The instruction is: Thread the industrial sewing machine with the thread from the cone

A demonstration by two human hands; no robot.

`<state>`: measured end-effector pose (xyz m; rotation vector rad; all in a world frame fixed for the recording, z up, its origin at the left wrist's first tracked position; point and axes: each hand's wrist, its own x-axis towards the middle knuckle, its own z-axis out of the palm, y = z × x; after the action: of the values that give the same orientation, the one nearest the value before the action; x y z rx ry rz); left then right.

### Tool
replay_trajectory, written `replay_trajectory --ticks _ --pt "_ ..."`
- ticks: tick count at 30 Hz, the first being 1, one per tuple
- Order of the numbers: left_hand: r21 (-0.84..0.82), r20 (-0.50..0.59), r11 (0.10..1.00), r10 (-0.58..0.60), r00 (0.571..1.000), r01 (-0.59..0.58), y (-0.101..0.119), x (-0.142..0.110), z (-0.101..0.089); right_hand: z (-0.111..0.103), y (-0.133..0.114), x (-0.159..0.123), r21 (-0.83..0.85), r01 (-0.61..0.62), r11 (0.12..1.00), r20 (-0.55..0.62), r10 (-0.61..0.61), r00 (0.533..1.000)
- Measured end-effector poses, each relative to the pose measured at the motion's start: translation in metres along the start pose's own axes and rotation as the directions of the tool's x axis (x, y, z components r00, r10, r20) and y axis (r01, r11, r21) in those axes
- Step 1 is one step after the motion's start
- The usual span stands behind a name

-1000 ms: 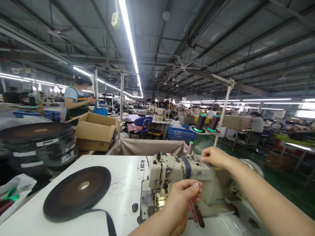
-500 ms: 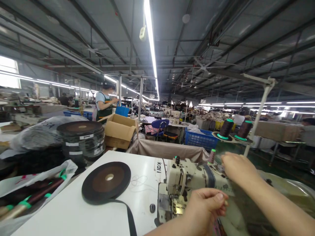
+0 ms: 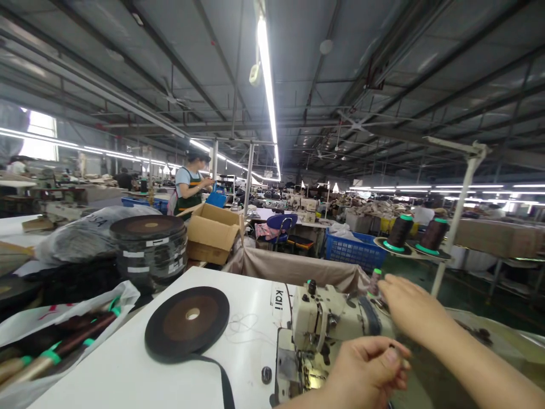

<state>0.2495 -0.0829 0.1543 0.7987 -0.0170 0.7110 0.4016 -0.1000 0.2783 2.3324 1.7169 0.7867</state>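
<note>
A cream sewing machine (image 3: 317, 315) stands at the right end of the white table. In front of its arm, my left hand (image 3: 370, 369) is closed in a pinch on a tiny dark thing that I cannot make out. My right hand (image 3: 411, 307) reaches over the rear top of the machine, beside a small thread spool (image 3: 374, 283) with a green tip. Its fingers are curled down, and their tips are hidden. Two dark thread cones (image 3: 399, 234) on green bases sit on the thread stand behind. A dark tape roll (image 3: 170, 318) lies flat on the table, its loose end trailing off the front.
Loose thread (image 3: 244, 328) and a small dark bobbin-like piece (image 3: 266, 374) lie on the white table (image 3: 114, 378). Stacked tape rolls (image 3: 151, 250), a cardboard box (image 3: 213, 236) and a bag of thread cones (image 3: 128, 292) are at left. A co-worker (image 3: 189, 190) stands beyond.
The view has shifted slightly, so the table and machine sit a little lower and further right. My left hand has turned a little, showing the tiny dark thing. My right hand stays at the machine's top.
</note>
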Motion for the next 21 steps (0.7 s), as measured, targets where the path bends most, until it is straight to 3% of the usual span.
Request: replay_trajectory --ticks 4,8,11,14,17,21 --pt "0.000 -0.015 1.000 0.021 1.000 -0.021 0.009 -0.006 0.005 -0.009 0.003 -0.003 0.032 -0.120 0.992 0.163 0.113 0.980" --pt "-0.037 0.005 0.999 0.018 1.000 -0.017 0.011 -0.011 0.011 -0.014 -0.002 -0.005 0.007 -0.084 0.996 0.059 0.083 0.995" --pt "-0.044 -0.003 0.999 -0.006 1.000 0.006 0.007 -0.012 0.008 -0.015 -0.002 -0.004 0.048 -0.049 0.998 0.102 0.044 0.994" --pt "-0.035 -0.012 0.999 -0.024 1.000 0.024 0.006 -0.014 0.006 -0.015 0.002 -0.004 0.034 -0.116 0.993 0.172 0.108 0.979" --pt "-0.042 -0.014 0.999 -0.012 1.000 0.011 0.007 -0.014 0.008 -0.014 -0.002 -0.005 -0.011 -0.149 0.989 0.118 0.149 0.982" --pt "-0.048 -0.018 0.999 -0.013 1.000 0.012 0.004 -0.015 0.007 -0.014 -0.006 -0.005 0.020 -0.064 0.998 0.098 0.062 0.993"
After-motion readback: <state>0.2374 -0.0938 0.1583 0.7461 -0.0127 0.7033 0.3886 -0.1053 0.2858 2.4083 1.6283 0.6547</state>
